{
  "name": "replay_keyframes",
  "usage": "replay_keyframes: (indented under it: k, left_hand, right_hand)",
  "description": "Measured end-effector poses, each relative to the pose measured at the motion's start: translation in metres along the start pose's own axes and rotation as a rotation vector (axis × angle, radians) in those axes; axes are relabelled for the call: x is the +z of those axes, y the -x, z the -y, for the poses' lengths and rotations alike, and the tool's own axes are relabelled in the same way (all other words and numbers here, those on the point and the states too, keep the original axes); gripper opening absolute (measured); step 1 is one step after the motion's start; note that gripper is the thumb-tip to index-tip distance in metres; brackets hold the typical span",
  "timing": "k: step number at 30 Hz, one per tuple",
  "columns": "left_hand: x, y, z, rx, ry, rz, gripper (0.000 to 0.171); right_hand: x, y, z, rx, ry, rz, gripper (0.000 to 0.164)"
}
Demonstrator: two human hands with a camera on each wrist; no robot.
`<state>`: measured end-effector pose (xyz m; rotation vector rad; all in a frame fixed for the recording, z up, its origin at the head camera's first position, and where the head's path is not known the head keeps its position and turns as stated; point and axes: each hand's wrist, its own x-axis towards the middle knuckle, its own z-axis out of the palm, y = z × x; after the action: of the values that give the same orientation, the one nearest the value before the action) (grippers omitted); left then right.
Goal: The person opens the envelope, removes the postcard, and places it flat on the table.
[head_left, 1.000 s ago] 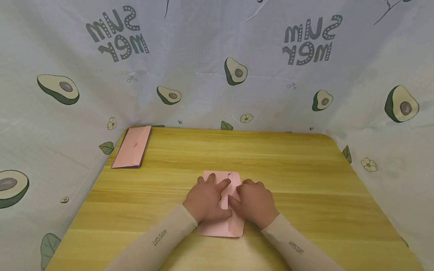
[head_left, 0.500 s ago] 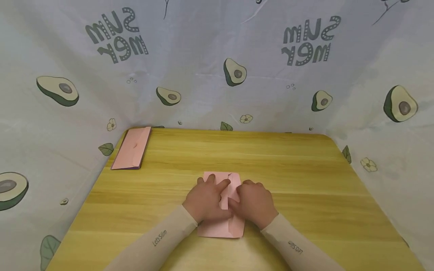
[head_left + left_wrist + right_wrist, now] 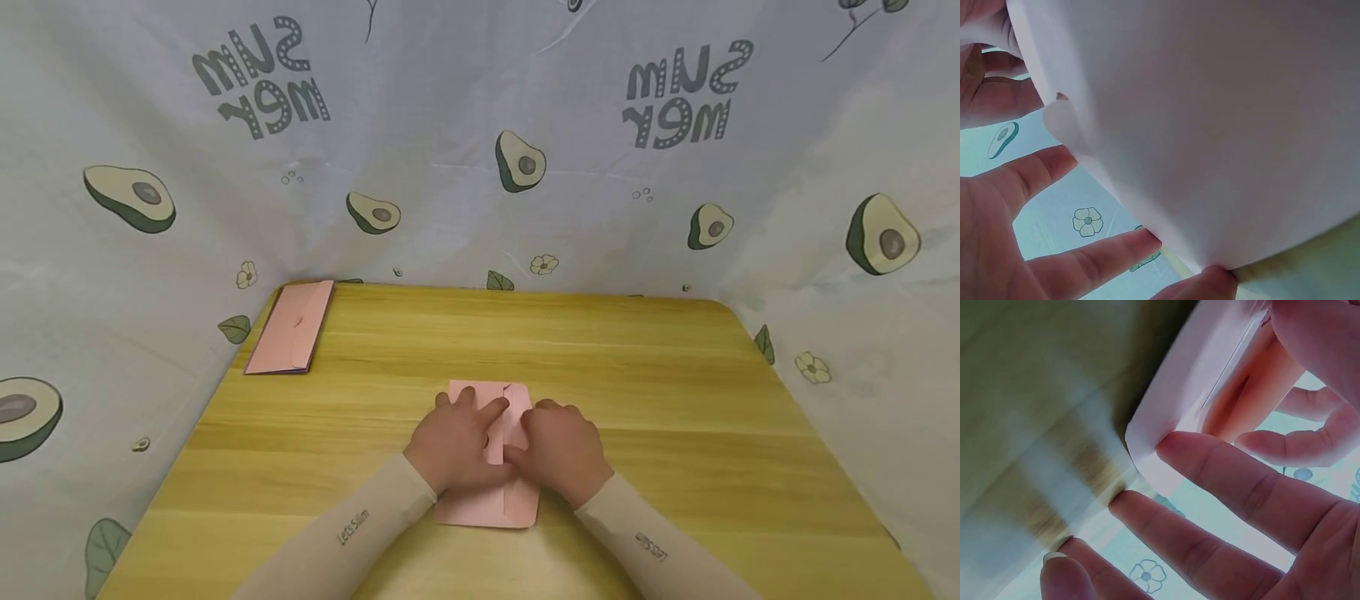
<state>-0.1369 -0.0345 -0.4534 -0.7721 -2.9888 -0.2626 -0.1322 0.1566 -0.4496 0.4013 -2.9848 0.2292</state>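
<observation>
A pink paper envelope [image 3: 480, 508] lies on the table in front of me, its flap along the right side folded over towards the middle. My left hand [image 3: 453, 442] rests on its left part with fingers spread and straight, fingertips on the paper. In the left wrist view a rounded tab [image 3: 1063, 122] shows beside a small slit. From the right, my right hand [image 3: 566, 450] holds the flap with thumb and index finger, the thumb at the flap's inner edge. The right wrist view shows the index finger [image 3: 1210, 462] on the pink paper and the other fingertips down by the table.
At the far left corner of the table lies a small stack of envelopes [image 3: 291, 327], a pink one on top and a dark edge beneath. The wooden tabletop [image 3: 637, 358] ends at a white curtain [image 3: 450, 108] printed with avocados, behind and at both sides.
My right thumb has slid slightly nearer me along the flap's edge. The left hand and the envelope stay almost where they were.
</observation>
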Motion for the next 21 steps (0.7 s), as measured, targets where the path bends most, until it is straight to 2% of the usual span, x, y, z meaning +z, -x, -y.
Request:
replay_keyframes:
  k: [10, 21]
  left_hand:
    - [0.001, -0.001, -0.002, -0.005, -0.032, 0.022, 0.086]
    - [-0.003, 0.001, -0.003, 0.000, -0.004, -0.003, 0.082]
  right_hand:
    - [-0.001, 0.000, -0.006, -0.031, -0.016, 0.003, 0.037]
    - [0.000, 0.002, -0.012, -0.017, -0.052, 0.007, 0.056]
